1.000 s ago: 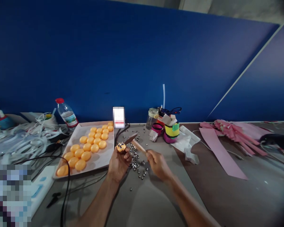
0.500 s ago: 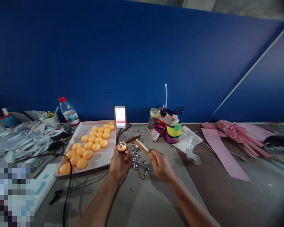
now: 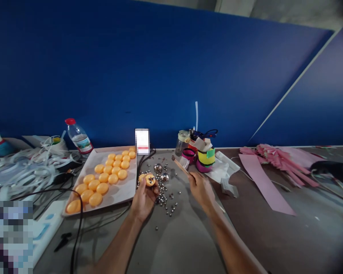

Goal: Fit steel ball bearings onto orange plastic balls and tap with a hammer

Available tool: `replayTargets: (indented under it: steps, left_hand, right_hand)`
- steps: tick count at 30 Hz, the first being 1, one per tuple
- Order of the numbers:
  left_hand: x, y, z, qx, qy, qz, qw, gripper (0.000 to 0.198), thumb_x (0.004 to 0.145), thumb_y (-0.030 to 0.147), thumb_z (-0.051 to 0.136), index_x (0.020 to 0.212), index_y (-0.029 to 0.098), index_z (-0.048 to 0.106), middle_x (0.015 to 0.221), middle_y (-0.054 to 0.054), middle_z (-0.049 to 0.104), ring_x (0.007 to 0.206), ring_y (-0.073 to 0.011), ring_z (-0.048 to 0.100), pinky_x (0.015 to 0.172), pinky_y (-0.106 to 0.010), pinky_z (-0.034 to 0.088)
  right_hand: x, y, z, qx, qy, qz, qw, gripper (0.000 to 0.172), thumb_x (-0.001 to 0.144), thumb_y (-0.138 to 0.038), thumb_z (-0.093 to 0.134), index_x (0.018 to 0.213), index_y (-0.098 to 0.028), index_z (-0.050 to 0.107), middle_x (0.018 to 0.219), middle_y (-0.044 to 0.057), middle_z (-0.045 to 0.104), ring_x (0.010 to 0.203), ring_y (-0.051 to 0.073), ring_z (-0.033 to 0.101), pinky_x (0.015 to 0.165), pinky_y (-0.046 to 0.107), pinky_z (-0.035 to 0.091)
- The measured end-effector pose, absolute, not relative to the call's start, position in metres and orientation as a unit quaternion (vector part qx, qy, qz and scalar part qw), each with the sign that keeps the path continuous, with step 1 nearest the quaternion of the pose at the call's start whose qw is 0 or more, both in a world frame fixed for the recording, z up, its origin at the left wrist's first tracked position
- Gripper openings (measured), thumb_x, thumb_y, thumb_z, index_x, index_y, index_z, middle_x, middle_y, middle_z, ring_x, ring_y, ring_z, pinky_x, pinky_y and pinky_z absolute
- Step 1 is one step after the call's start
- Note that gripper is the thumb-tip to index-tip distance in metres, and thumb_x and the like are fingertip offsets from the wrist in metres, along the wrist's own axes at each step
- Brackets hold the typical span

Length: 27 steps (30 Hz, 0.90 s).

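My left hand (image 3: 143,199) is closed around an orange rounded piece (image 3: 144,178), which has small shiny silver bits on its right end. Its fingers partly cover the piece. Held in my right hand (image 3: 200,188) is a small hammer (image 3: 181,166), gripped by its light wooden handle. The dark head points up and left, apart from the orange piece. Many small shiny silver balls (image 3: 163,192) lie scattered on the table between my hands. Two larger silver clusters, one of them a round silver cluster (image 3: 158,168), sit just beyond my left fingers.
Left of my hands a white tray (image 3: 125,195) holds several orange balls (image 3: 103,177). A bottle (image 3: 82,140) and tangled white strips stand behind it. A lit screen (image 3: 142,141), a jar (image 3: 183,141) and coloured tape rolls (image 3: 205,158) are at the back. Pink paper (image 3: 267,186) lies right.
The hammer has swung away from the orange piece, up and to the right with my right hand. In my left hand the orange piece has turned, and silver clusters now show beside it.
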<state>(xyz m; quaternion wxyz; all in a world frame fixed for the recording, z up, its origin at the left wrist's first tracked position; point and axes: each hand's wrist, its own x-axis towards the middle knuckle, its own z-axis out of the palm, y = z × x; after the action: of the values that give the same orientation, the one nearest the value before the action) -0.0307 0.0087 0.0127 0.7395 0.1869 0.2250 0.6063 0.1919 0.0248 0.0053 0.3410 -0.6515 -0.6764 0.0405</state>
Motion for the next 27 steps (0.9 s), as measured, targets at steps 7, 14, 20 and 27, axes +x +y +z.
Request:
replayTargets:
  steps: [7,14,20,27]
  left_hand:
    - [-0.031,0.008,0.012,0.195,0.213,0.597,0.748,0.036,0.083,0.034,0.058,0.118,0.025,0.054,0.081,-0.004,0.062,0.060,-0.0114,0.053,0.060,-0.026,0.045]
    - [-0.032,0.007,0.013,0.187,0.207,0.588,0.759,0.041,0.085,0.032,0.054,0.125,0.027,0.050,0.083,-0.005,0.062,0.062,-0.0124,0.054,0.063,-0.029,0.046]
    - [-0.031,0.007,0.012,0.195,0.210,0.580,0.763,0.044,0.083,0.029,0.057,0.127,0.027,0.050,0.087,-0.005,0.063,0.063,-0.0125,0.055,0.063,-0.029,0.048]
    - [-0.033,0.009,0.009,0.197,0.220,0.572,0.765,0.042,0.080,0.030,0.062,0.122,0.025,0.054,0.088,-0.006,0.064,0.064,-0.0120,0.056,0.063,-0.028,0.049]
  right_hand:
    - [0.188,0.029,-0.001,-0.724,-0.651,0.056,0.222,0.023,0.091,-0.027,0.042,0.094,-0.018,0.063,0.095,0.008,0.064,0.076,0.016,0.059,0.064,0.024,0.035]
    - [0.183,0.030,0.000,-0.745,-0.648,0.061,0.144,0.025,0.091,-0.030,0.041,0.097,-0.019,0.063,0.101,0.009,0.063,0.073,0.018,0.061,0.062,0.027,0.035]
    - [0.178,0.033,-0.003,-0.743,-0.659,0.015,0.116,0.024,0.089,-0.026,0.044,0.097,-0.017,0.064,0.100,0.012,0.063,0.094,0.024,0.057,0.076,0.031,0.036]
    - [0.170,0.021,0.008,-0.661,-0.728,0.052,0.174,0.029,0.088,-0.019,0.043,0.108,-0.018,0.064,0.102,0.011,0.065,0.098,0.023,0.054,0.084,0.032,0.035]
